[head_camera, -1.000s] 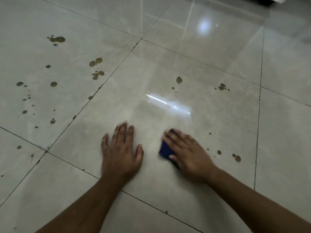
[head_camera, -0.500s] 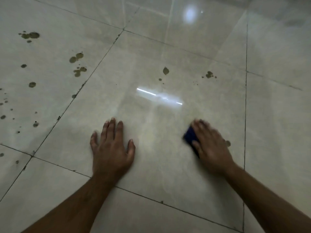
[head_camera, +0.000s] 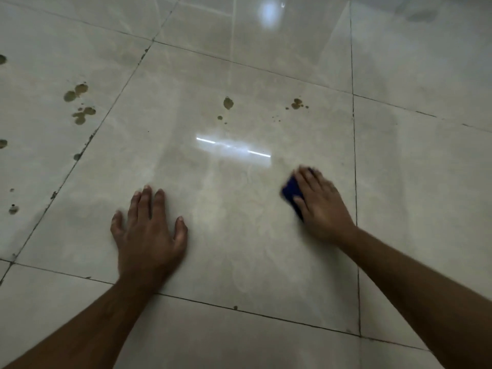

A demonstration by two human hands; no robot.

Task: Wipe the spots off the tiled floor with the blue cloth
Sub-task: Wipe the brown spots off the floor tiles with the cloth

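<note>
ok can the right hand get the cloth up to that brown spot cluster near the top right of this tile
Probably yes. The right hand presses the blue cloth flat on the same tile, and only bare floor lies between it and the spot cluster. It looks like a forward stretch of the arm.

No text, label, brand, number or sign can be read anywhere on the tiled floor point(head_camera: 239, 235) or around it.

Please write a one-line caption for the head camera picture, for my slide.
Right hand presses the blue cloth on the tiled floor; left hand rests flat; brown spots remain ahead.
</note>
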